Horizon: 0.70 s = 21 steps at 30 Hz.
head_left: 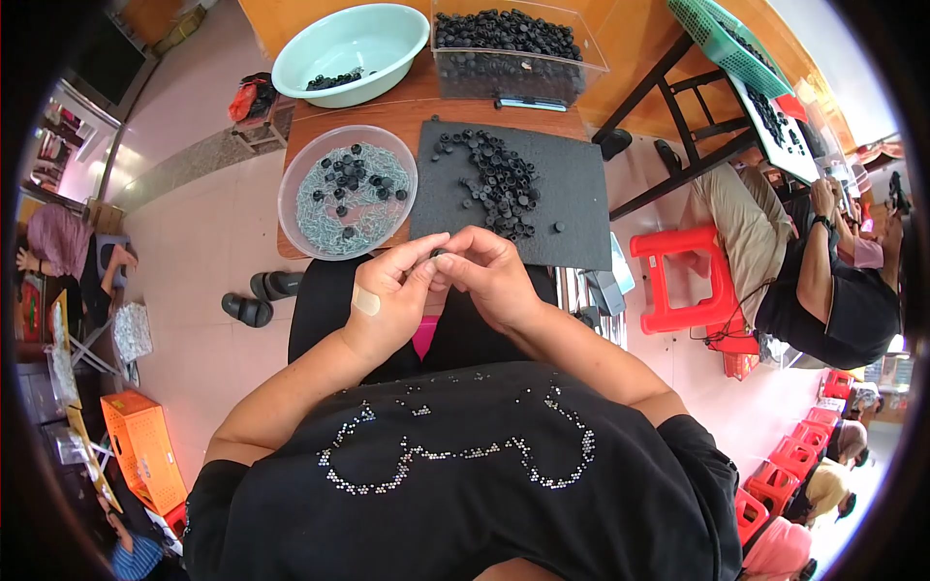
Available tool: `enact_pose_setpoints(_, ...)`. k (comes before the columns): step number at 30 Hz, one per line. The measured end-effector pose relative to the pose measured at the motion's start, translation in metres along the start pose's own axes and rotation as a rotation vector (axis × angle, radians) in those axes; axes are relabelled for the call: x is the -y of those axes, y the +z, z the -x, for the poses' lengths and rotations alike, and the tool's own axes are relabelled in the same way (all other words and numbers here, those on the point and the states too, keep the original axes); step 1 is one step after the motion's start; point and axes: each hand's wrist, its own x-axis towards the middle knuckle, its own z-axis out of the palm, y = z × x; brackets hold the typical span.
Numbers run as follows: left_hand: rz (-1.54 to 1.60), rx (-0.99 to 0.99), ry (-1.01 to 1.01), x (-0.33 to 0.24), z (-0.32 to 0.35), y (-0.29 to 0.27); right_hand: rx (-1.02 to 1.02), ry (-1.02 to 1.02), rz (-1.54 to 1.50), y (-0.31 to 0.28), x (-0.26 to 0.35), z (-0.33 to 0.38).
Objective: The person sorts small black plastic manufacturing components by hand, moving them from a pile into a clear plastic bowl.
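My left hand [386,295], with a plaster on its back, and my right hand [487,274] meet over my lap at the near edge of a dark grey mat [572,194]. Together their fingertips pinch one small black round part [438,254]. A loose pile of the same black parts [496,179] lies on the mat just beyond my fingers. To the left of the mat stands a clear round bowl [291,189] with small silvery pieces and several black parts in it.
A pale green basin [387,34] and a clear box [591,58] full of black parts stand at the table's far side. A person sits at the right beside a red stool [678,281]. Black slippers [260,295] lie on the floor at the left.
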Motion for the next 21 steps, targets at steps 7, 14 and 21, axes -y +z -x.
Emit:
enact_pose_setpoints(7,0.222,0.009,-0.235,-0.008,0.004,0.005,0.007,-0.090,0.110,-0.008,-0.010,-0.003)
enact_pose_setpoints(14,0.168,0.022,-0.122,0.004,0.009,0.006,0.061,-0.183,0.225,-0.011,-0.014,-0.004)
enact_pose_setpoints(21,0.036,0.032,-0.020,0.008,0.009,0.001,0.072,-0.307,0.488,-0.011,-0.010,-0.005)
